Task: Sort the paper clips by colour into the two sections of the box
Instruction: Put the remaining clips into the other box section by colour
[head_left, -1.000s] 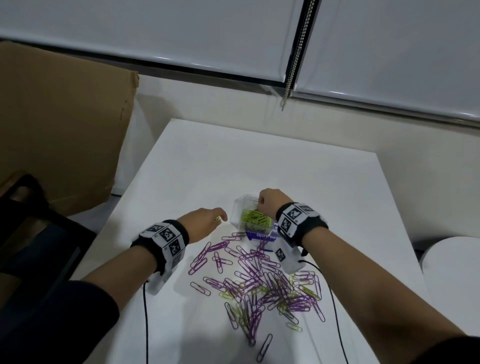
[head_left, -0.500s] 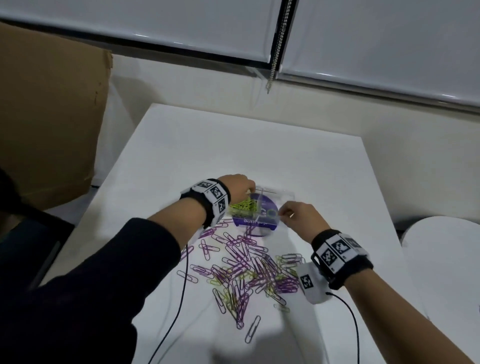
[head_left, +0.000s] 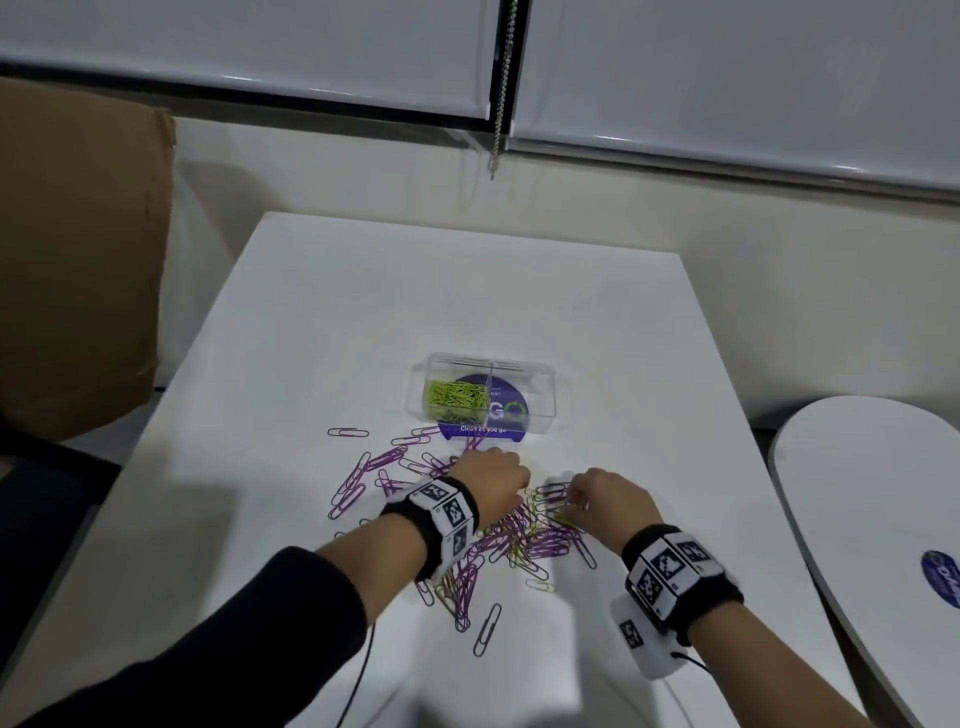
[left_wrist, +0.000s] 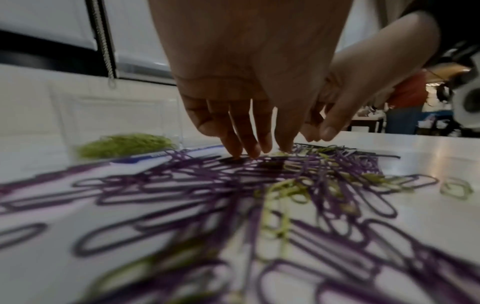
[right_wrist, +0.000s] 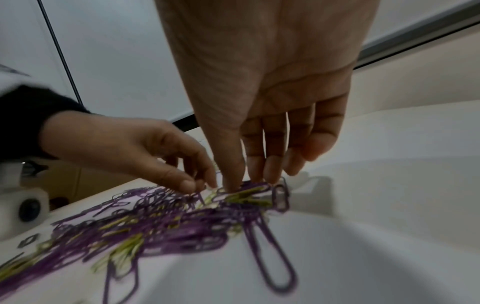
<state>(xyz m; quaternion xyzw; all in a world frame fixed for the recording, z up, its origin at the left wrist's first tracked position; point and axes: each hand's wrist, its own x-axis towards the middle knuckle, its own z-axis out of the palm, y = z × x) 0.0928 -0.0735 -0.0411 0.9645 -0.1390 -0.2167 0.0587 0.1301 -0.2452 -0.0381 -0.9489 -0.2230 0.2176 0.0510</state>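
— Both hands have dropped back from the box to the heap. What's on the far left?

— Cardboard (head_left: 78, 260) leans beside the white bench (head_left: 363, 312); loose purple clips (head_left: 358, 480) trail outward from the heap.

— And the left hand (head_left: 493, 480)?

— Fingers (left_wrist: 244, 142) lowered, tips touching purple clips, lightly spread; no clip pinched that can be seen.

— The box (head_left: 540, 410)?

— Beyond the heap, clear plastic: green clips (head_left: 454, 395) fill its left section, the right section looks bare.

— The right hand (head_left: 605, 496)?

— Fingertips (right_wrist: 270, 170) down on a tangle of purple and green clips (right_wrist: 246, 197); whether it grips one cannot be told.

— Advice for this step?

— Probably slide one colour free of the tangle first, then lift, so strays don't ride along.
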